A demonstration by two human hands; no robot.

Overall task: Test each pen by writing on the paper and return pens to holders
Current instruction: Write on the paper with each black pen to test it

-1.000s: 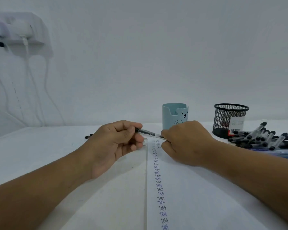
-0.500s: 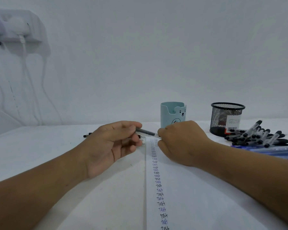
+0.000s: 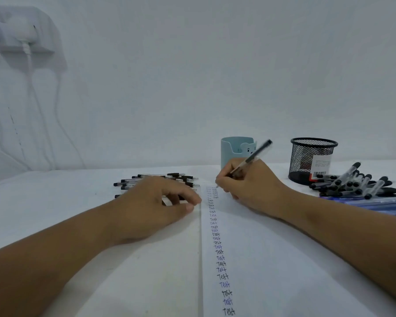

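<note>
**Cap off, pen now down to write**

Both hands were joined on one pen a sec ago; now they've split. Left hand (image 3: pixel 156 207) sits flat near the paper's left edge, fingers loose & a bit curled, holding nothing I can see. Right hand (image 3: pixel 249 184) is clamped round the pen (image 3: pixel 253 157), fingers pinched low on it, back end sticking up & to the right, blurry.

Nearest to us, the paper (image 3: pixel 272 259) has a long line of "Test" words (image 3: pixel 216 239) going up the page. Pen tip is at the top of that line, by a 2nd short row.

To do this bit well, I think: keep the left hand pressing the sheet so it won't slide, write small in the free spot, press soft, check the ink shows.

Further back, a row of pens (image 3: pixel 156 179) lies on the left, behind the left hand. A pile of pens (image 3: pixel 352 181) lies on the right. Behind those stand the blue bear cup (image 3: pixel 236 149) & the black mesh cup (image 3: pixel 312 159); can't tell what's inside.
</note>
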